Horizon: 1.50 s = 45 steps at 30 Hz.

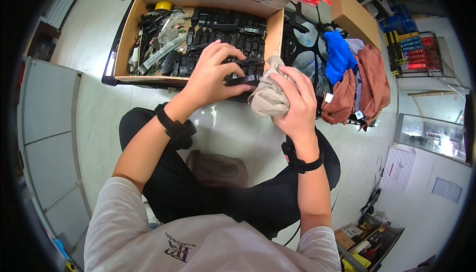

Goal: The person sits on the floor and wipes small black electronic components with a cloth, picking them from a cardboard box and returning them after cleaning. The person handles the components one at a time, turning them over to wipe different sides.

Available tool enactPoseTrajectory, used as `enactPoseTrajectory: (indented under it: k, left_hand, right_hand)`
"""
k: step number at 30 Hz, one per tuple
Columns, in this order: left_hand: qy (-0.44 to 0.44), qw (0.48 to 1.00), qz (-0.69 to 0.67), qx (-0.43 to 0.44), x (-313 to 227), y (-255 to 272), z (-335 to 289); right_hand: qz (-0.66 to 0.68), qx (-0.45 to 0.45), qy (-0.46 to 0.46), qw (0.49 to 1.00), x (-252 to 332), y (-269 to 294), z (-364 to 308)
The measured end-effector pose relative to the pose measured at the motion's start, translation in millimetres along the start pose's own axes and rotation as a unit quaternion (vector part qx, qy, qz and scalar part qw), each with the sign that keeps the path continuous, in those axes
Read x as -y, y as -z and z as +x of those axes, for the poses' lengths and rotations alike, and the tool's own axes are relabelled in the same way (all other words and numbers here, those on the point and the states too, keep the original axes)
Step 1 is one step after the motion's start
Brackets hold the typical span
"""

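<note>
My left hand [212, 71] has its fingers curled and its thumb under a small black plastic part [244, 80], whose exact kind I cannot make out. In my right hand [297, 96] a crumpled beige cloth [270, 95] is gripped, and it meets the right end of the black part. Both hands are at the near edge of an open cardboard box [274, 36]. Rows of similar black plastic parts [228, 20] fill the box's middle and right side. My left hand covers some of them.
Loose small items, clear bags and a yellow roll [163, 6] lie in the box's left side. To the right are a blue cloth [339, 56], brown cloths [373, 83] and a cardboard carton [354, 16]. A brown stool [217, 169] stands below, between my legs.
</note>
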<state>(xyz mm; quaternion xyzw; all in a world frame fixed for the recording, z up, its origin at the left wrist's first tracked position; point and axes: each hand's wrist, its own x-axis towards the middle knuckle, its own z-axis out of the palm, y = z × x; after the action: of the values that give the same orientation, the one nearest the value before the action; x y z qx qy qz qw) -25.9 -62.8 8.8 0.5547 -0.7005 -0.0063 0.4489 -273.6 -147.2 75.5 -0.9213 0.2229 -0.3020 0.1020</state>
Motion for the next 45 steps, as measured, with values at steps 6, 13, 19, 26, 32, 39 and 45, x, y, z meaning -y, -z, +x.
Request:
enactPoseTrajectory:
  k: [6,13,19,26,32,39,45]
  left_hand:
    - [0.006,0.999,0.008,0.042,-8.3,-5.2,-4.8]
    - [0.03,0.996,0.023,0.075,-3.2,0.6,-10.2]
    - [0.05,0.995,0.047,0.068,-6.1,-3.3,-11.7]
    - [0.035,0.992,0.091,0.085,-6.8,-4.0,-10.9]
    - [0.054,0.996,0.06,0.036,-13.6,-1.7,-11.5]
    - [0.017,0.991,0.116,0.067,-10.2,-9.4,-16.6]
    - [0.001,0.998,0.054,0.018,-11.8,-15.2,-16.9]
  right_hand:
    - [0.011,0.014,0.043,0.999,14.6,-3.8,5.9]
    - [-0.014,0.121,0.006,0.993,1.1,-17.2,-3.1]
    - [-0.058,0.109,-0.034,0.992,-8.2,-6.8,-6.4]
    - [-0.042,0.098,0.045,0.993,14.0,-26.7,-6.5]
    - [-0.029,0.122,-0.042,0.991,-3.5,-17.1,-8.5]
    - [-0.051,0.098,0.109,0.988,22.1,-40.9,-6.1]
    - [-0.025,0.112,-0.014,0.993,0.8,-15.9,-5.7]
